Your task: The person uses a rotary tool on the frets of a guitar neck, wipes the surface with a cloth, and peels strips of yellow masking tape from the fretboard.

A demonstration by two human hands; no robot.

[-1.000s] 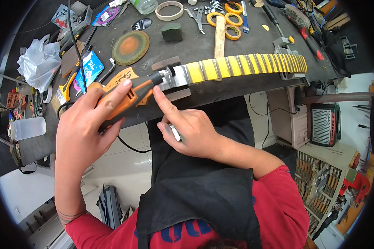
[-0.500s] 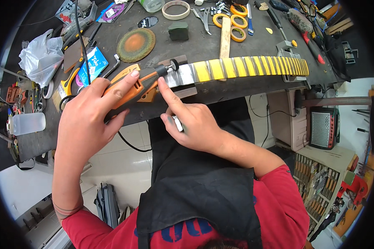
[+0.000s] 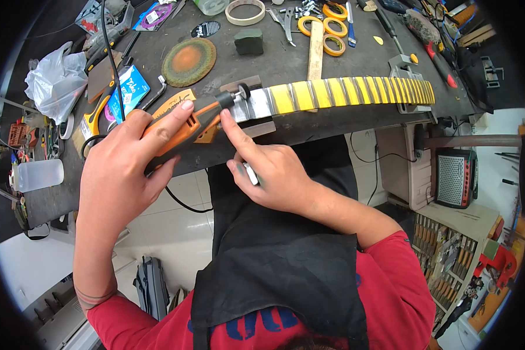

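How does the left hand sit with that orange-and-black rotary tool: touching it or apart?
Touching. The head view shows the left hand gripping the rotary tool, its index finger lying along the tool's body.

the place is a workshop: the left hand [image 3: 125, 153] grips a rotary tool [image 3: 188, 134] over a dark workbench [image 3: 283, 63], with tape rolls [image 3: 334, 53], pliers [image 3: 289, 26] and loose bolts [image 3: 310, 10] beyond the grip, a tape-striped guitar neck [image 3: 337, 94] to its right and, well off lower right, a rack of wooden-handled tools [image 3: 440, 255].
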